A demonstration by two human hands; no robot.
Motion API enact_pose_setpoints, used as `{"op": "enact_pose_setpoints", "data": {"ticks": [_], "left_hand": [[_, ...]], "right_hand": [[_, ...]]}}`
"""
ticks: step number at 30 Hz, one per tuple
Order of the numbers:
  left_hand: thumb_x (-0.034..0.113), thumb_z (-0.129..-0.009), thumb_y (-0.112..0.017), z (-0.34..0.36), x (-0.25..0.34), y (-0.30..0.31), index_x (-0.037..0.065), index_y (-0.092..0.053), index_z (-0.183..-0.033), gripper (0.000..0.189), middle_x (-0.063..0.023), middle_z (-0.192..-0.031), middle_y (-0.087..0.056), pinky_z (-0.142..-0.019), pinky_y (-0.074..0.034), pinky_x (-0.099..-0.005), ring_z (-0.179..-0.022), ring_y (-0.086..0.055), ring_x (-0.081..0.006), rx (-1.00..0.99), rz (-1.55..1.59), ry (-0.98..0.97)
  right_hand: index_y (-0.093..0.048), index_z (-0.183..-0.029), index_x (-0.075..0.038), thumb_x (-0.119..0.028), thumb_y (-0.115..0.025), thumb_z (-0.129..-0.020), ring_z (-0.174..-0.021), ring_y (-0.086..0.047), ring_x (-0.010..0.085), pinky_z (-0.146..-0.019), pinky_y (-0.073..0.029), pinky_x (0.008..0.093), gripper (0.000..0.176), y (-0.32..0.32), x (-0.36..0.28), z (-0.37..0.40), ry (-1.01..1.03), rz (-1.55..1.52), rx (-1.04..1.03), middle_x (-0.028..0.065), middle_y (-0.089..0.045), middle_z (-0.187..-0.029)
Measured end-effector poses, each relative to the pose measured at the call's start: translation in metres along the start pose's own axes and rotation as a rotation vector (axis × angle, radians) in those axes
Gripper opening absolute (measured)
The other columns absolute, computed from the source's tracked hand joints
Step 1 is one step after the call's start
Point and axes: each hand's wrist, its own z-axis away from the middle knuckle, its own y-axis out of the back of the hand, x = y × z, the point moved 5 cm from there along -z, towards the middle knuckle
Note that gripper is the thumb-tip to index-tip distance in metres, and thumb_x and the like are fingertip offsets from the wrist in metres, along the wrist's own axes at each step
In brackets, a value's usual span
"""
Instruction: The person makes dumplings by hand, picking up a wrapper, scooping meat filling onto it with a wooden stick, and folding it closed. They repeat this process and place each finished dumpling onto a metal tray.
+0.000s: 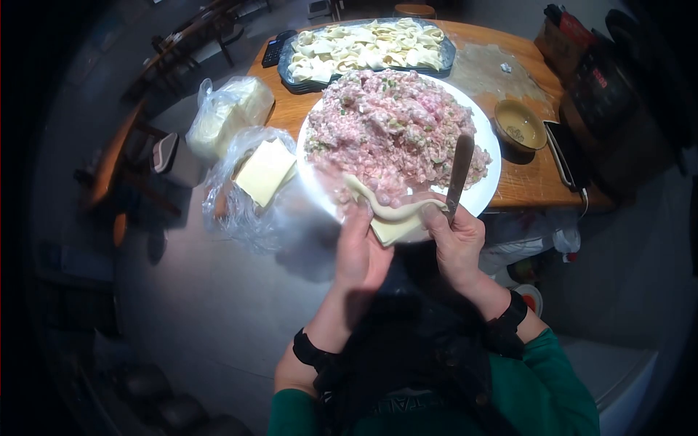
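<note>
Our left fingers [356, 220] and right fingers [438, 219], the latter also gripping a spreader [460, 171], hold the wrapper [392, 230] at its ends; likely light, soft, tearable: we'd pinch gently there.

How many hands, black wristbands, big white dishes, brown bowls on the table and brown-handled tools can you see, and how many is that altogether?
Hands: 2 (left hand, right hand)
Black wristbands: 2 (left wristband, right wristband)
Big white dish: 1
Brown bowl: 1
Brown-handled tool: 1
Total: 7
</note>
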Motion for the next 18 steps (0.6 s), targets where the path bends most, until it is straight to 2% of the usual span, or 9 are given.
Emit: {"op": "enact_pose_setpoints", "data": {"ticks": [1,4,6,7,11,14,15,16,18], "left_hand": [[0.015,-0.095,-0.042,-0.001,0.001,-0.002,0.006,-0.044,-0.122,0.029,-0.0056,-0.107,-0.057,-0.092,-0.042,-0.0323,-0.099,-0.054,-0.0184,-0.001,0.002,-0.003],[0.010,-0.091,-0.046,0.001,0.017,-0.009,0.002,-0.053,-0.111,0.023,-0.0067,-0.093,-0.061,-0.079,-0.047,-0.0293,-0.085,-0.058,-0.0183,0.175,-0.549,-0.063],[0.005,-0.085,-0.054,0.004,0.035,-0.036,0.002,-0.057,-0.104,0.020,-0.0105,-0.094,-0.061,-0.072,-0.048,-0.0309,-0.080,-0.060,-0.0207,-0.117,-1.595,-0.358],[0.001,-0.075,-0.060,0.004,0.034,-0.038,0.002,-0.058,-0.102,0.027,-0.0131,-0.092,-0.060,-0.066,-0.049,-0.0325,-0.076,-0.060,-0.0248,-0.262,-1.679,-0.604],[-0.002,-0.067,-0.064,0.006,0.027,-0.047,0.005,-0.058,-0.107,0.041,-0.0115,-0.091,-0.058,-0.068,-0.049,-0.0338,-0.080,-0.059,-0.0284,-0.393,-1.941,-0.573],[-0.001,-0.067,-0.064,0.001,0.031,-0.044,0.006,-0.056,-0.111,0.045,-0.0116,-0.093,-0.058,-0.071,-0.049,-0.0335,-0.082,-0.058,-0.0276,-0.397,-1.951,-0.643],[-0.001,-0.071,-0.063,-0.001,0.034,-0.044,0.006,-0.055,-0.115,0.046,-0.0119,-0.104,-0.058,-0.078,-0.049,-0.0330,-0.091,-0.059,-0.0282,-0.371,-1.963,-0.575],[-0.001,-0.071,-0.063,-0.006,0.041,-0.045,0.006,-0.055,-0.115,0.046,-0.0119,-0.104,-0.058,-0.078,-0.049,-0.0330,-0.091,-0.059,-0.0282,-0.380,-1.975,-0.593],[0.001,-0.074,-0.061,-0.010,0.067,-0.042,0.006,-0.053,-0.119,0.046,-0.0123,-0.115,-0.056,-0.083,-0.047,-0.0332,-0.099,-0.058,-0.0289,-0.240,-1.885,-0.807]], "right_hand": [[-0.061,-0.106,0.001,-0.003,-0.063,-0.082,-0.069,-0.051,0.0051,-0.064,-0.041,0.0187,0.024,0.002,0.002,-0.005,0.001,0.002,-0.003,-0.0003,-0.060,-0.080],[-0.061,-0.109,-0.002,0.004,-0.061,-0.076,-0.062,-0.054,0.0112,-0.059,-0.042,0.0217,0.033,0.003,-0.021,-0.023,0.375,0.289,-0.214,0.0026,-0.059,-0.072],[-0.060,-0.112,-0.006,0.005,-0.060,-0.068,-0.060,-0.054,0.0191,-0.054,-0.043,0.0265,0.045,-0.009,-0.047,-0.021,0.699,0.745,-0.503,0.0063,-0.055,-0.066],[-0.062,-0.107,-0.007,0.002,-0.062,-0.065,-0.058,-0.055,0.0217,-0.051,-0.044,0.0308,0.044,-0.010,-0.049,-0.022,0.730,0.797,-0.459,0.0066,-0.055,-0.065],[-0.064,-0.095,-0.007,-0.001,-0.064,-0.066,-0.058,-0.058,0.0215,-0.050,-0.046,0.0321,0.030,-0.006,-0.051,-0.032,0.755,0.989,-0.569,0.0076,-0.058,-0.065],[-0.062,-0.085,-0.007,-0.007,-0.067,-0.068,-0.058,-0.059,0.0191,-0.049,-0.046,0.0319,0.017,-0.016,-0.046,-0.050,0.576,1.138,-0.696,0.0075,-0.060,-0.067],[-0.062,-0.083,-0.007,-0.011,-0.068,-0.070,-0.059,-0.059,0.0171,-0.051,-0.046,0.0304,0.016,-0.018,-0.048,-0.067,0.338,1.114,-0.659,0.0071,-0.061,-0.069],[-0.061,-0.082,-0.007,-0.014,-0.070,-0.071,-0.060,-0.060,0.0151,-0.052,-0.047,0.0290,0.016,-0.018,-0.047,-0.082,0.098,1.077,-0.618,0.0066,-0.062,-0.070],[-0.063,-0.094,-0.005,-0.020,-0.071,-0.074,-0.064,-0.058,0.0081,-0.057,-0.047,0.0247,0.026,-0.012,-0.055,-0.132,0.096,0.823,-0.287,0.0038,-0.063,-0.073]]}}
